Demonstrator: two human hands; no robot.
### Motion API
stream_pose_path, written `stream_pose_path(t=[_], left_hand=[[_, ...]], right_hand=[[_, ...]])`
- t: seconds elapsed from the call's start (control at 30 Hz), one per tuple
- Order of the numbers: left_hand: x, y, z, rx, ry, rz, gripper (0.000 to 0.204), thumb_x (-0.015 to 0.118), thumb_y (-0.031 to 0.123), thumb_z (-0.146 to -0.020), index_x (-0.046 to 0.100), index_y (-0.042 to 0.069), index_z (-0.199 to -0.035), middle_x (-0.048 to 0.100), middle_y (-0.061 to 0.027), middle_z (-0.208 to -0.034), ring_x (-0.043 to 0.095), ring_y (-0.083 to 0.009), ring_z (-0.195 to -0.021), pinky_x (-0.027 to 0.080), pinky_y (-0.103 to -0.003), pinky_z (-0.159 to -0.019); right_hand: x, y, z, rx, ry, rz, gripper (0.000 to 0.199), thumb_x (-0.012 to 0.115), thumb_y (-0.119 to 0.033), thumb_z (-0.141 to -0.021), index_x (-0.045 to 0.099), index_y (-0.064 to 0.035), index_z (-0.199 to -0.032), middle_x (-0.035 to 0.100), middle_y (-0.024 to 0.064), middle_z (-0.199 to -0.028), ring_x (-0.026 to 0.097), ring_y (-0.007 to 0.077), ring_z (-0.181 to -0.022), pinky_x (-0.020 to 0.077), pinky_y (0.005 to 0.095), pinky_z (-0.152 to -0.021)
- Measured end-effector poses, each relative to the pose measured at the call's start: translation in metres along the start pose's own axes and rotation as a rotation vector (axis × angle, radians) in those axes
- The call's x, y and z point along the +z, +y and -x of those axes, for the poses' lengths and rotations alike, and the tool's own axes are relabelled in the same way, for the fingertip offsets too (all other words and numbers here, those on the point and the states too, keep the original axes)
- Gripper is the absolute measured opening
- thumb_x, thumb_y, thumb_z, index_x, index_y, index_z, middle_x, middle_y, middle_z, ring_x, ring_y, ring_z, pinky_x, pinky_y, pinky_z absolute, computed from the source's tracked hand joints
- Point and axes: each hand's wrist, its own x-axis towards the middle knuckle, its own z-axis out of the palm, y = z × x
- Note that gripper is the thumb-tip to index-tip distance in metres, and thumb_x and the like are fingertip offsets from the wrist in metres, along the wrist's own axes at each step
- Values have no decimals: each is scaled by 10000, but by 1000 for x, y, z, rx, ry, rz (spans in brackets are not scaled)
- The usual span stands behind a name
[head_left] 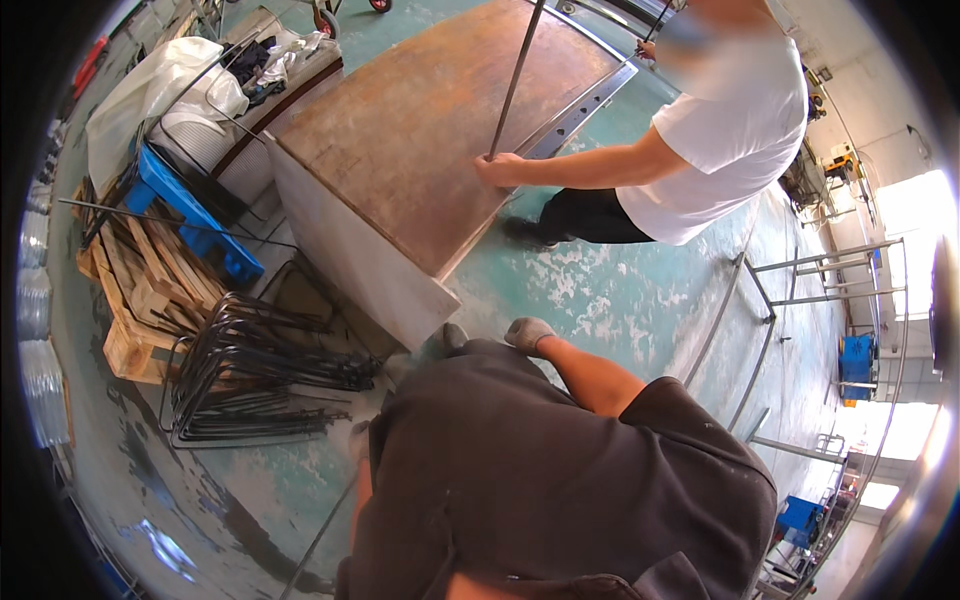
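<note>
My right hand (527,333), in a grey glove, is stretched forward just past the near corner of a rusty steel table (400,130); its fingers look curled and nothing shows in them. My left hand (358,438), also gloved, peeks out beside my dark shirt and is mostly hidden. A thin steel rod (318,542) runs from under that arm down to the lower left. Whether the hand grips it is unclear. Across the table a person in a white T-shirt (730,140) holds a long steel rod (515,80) against the tabletop with one hand (495,168).
A heap of bent steel stirrups (250,375) lies on the floor to my left. Behind it are wooden pallets (150,290) and a blue crate (190,210). Metal frame stands (800,290) and long rods stand on the green floor to the right.
</note>
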Motion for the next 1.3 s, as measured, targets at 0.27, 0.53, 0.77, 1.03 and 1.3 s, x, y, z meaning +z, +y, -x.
stream_pose_path(t=[0.27, 0.53, 0.77, 1.03, 1.3], left_hand=[[-5, -9, -17, 45, -89, 29, 656, 819, 518, -922, 786, -12, -1308, 825, -200, -1189, 774, -318, -1137, 571, -439, -1007], [-15, -11, -28, 83, -110, -47, 605, 846, 468, -917, 798, -13, -1281, 831, -183, -1177, 777, -292, -1116, 577, -416, -995], [-25, -13, -48, 123, -151, -100, 561, 870, 423, -912, 809, -14, -1258, 837, -167, -1166, 780, -268, -1097, 582, -397, -985], [-4, -34, -87, 212, -281, -93, 511, 897, 373, -908, 822, -16, -1231, 844, -150, -1154, 783, -242, -1076, 588, -374, -973], [-23, 95, 13, 187, -441, -289, 433, 825, 283, -919, 803, -2, -1244, 798, -117, -959, 711, -192, -740, 582, -364, -658]], right_hand=[[2, 2, 9, 21, 29, -23, 454, 745, -404, -951, 826, -102, -1280, 820, 182, -1266, 755, 371, -1232, 570, 465, -1093], [14, 1, 16, 8, 42, -54, 477, 679, -401, -947, 825, -84, -1273, 801, 217, -1300, 743, 396, -1265, 566, 488, -1109], [18, 7, 31, 73, 44, -112, 468, 711, -385, -958, 817, -83, -1301, 805, 201, -1306, 742, 382, -1261, 561, 469, -1105], [32, 31, 96, 130, 71, -232, 483, 715, -409, -953, 822, -75, -1285, 806, 222, -1283, 747, 388, -1251, 567, 464, -1083], [108, 135, 155, 285, 94, -173, 507, 703, -492, -968, 842, -94, -1249, 787, 235, -1307, 737, 406, -1271, 574, 486, -1087]])
